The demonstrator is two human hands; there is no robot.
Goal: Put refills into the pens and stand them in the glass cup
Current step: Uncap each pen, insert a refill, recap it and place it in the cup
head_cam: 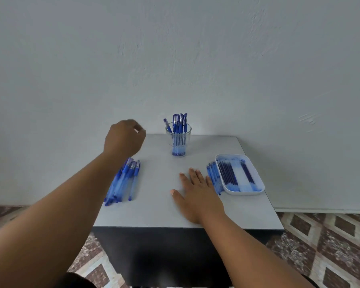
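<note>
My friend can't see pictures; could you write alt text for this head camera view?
A person's right hand rests flat on a grey table while the left hand hovers, fingers curled, above a pile of blue pens. A glass cup holds capped pens; a white tray holds refills.

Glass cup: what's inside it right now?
The glass cup holds a bunch of capped blue pens standing caps up; one leans left. Their exact number is hard to tell, since they overlap.
</note>
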